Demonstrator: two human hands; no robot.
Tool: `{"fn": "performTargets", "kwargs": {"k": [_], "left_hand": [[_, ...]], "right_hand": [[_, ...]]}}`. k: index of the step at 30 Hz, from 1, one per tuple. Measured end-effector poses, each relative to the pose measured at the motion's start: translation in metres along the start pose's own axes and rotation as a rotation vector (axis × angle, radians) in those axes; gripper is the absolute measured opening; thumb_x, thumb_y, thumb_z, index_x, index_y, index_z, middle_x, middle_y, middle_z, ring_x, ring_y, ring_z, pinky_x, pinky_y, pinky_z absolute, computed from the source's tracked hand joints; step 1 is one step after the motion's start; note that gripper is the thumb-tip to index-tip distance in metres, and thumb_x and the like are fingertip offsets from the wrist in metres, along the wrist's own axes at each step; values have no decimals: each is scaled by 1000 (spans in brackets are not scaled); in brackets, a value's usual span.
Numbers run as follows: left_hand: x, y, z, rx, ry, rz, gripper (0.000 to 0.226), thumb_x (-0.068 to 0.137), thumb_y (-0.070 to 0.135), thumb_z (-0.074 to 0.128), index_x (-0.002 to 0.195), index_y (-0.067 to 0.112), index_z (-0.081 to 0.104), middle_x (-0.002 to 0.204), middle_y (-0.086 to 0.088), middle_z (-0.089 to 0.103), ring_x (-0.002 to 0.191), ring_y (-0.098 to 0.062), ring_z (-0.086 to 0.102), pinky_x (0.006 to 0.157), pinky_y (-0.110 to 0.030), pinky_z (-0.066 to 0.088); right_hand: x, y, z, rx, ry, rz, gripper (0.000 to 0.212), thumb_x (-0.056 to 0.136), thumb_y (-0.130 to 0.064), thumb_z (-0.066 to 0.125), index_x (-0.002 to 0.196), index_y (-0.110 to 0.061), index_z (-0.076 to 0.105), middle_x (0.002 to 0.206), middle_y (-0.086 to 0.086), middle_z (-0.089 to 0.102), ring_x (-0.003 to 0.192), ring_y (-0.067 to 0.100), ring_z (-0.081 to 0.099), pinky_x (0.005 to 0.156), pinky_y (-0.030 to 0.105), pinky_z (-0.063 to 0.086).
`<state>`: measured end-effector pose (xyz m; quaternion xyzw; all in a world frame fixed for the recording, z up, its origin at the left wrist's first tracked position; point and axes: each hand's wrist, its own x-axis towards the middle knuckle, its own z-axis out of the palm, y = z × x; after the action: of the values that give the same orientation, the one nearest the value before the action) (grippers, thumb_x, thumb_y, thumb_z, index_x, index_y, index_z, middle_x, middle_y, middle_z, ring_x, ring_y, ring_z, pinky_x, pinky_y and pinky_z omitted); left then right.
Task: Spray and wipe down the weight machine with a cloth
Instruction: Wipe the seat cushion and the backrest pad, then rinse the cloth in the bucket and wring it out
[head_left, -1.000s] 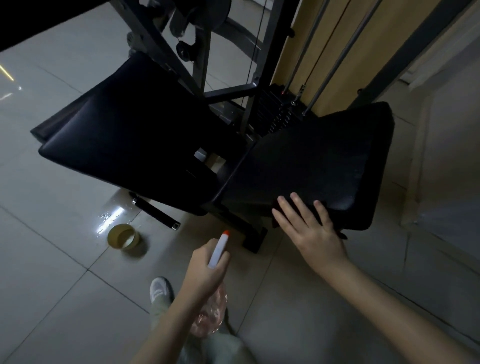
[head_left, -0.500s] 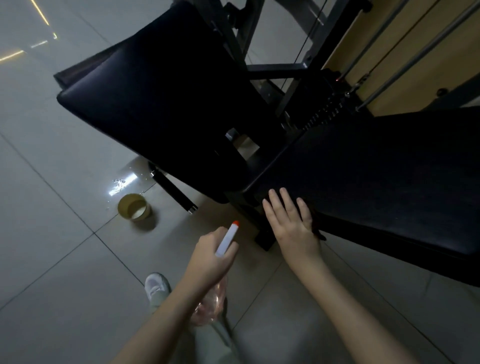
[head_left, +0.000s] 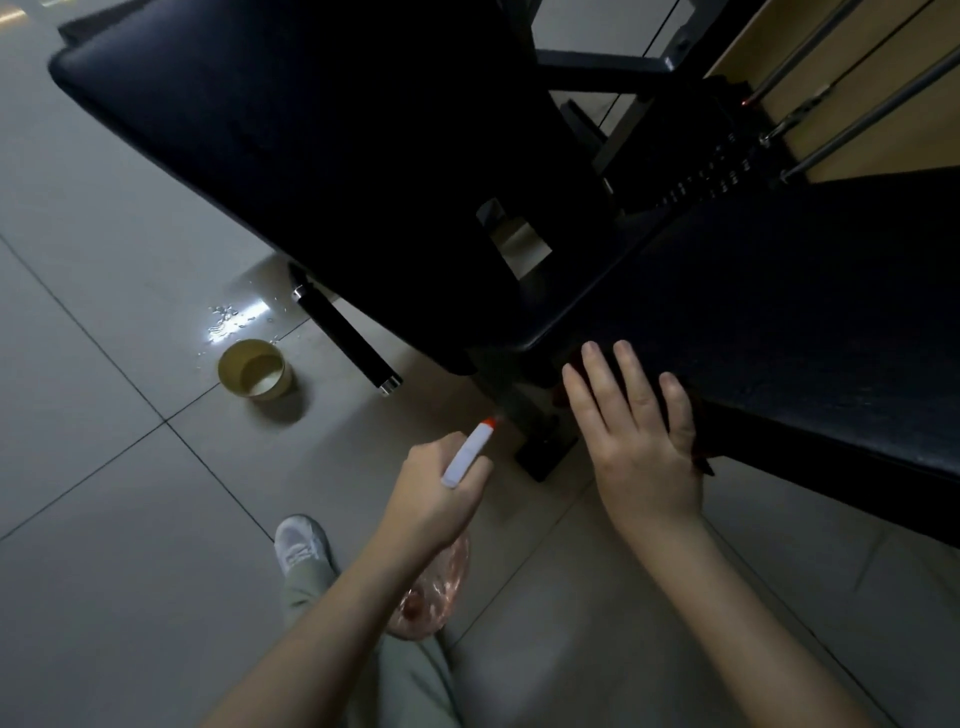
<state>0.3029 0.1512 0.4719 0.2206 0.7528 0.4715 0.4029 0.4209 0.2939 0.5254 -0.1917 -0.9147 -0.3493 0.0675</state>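
Head view: pale tiled floor (head_left: 104, 519) under black padded weight machine (head_left: 337, 156); tan round cup (head_left: 254, 369) far left. Left hand (head_left: 441, 488) grips pink spray bottle (head_left: 431, 587); right hand (head_left: 639, 447) lies flat on dark red cloth (head_left: 704, 462).

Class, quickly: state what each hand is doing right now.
Left hand: grips the spray bottle.
Right hand: open, flat on the cloth.

There are two hands, the left hand (head_left: 436, 499) and the right hand (head_left: 639, 447). There is one bottle (head_left: 466, 460), one cloth (head_left: 704, 462), one cup (head_left: 254, 370), one shoe (head_left: 301, 543) and one bar (head_left: 345, 332). There are two pads: left pad (head_left: 311, 156), right pad (head_left: 779, 312).
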Motion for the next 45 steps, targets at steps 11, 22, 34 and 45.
{"fn": "performTargets", "kwargs": {"k": [11, 22, 34, 45], "left_hand": [[14, -19, -7, -78, 153, -70, 39, 76, 33, 48, 76, -5, 54, 70, -25, 54, 58, -24, 46, 59, -45, 43], [15, -51, -20, -84, 169, -112, 47, 76, 41, 45, 96, 1, 61, 83, -24, 57, 78, -33, 54, 64, -34, 40], [22, -82, -25, 42, 229, -91, 29, 79, 30, 43, 90, 9, 59, 78, -17, 61, 74, -25, 57, 71, -39, 43], [20, -91, -15, 25, 213, -100, 29, 78, 29, 43, 89, 9, 62, 75, -17, 58, 68, -19, 53, 68, -32, 42]], "right_hand": [[6, -12, 9, 52, -9, -22, 47, 93, 0, 32, 137, -14, 42, 144, 9, 45, 134, 27, 31, 110, 41, 11], [31, -51, 52, 145, 64, -148, 43, 92, -3, 37, 133, -14, 49, 140, 10, 50, 130, 27, 37, 105, 43, 26], [35, -77, 105, -125, -2, -411, 56, 93, 11, -1, 138, -3, 30, 145, 17, 27, 134, 32, 27, 111, 54, 7], [70, -135, 117, -258, -338, -718, 69, 95, -21, 43, 142, 13, 7, 147, 37, 11, 136, 51, 18, 111, 53, 25]]}}
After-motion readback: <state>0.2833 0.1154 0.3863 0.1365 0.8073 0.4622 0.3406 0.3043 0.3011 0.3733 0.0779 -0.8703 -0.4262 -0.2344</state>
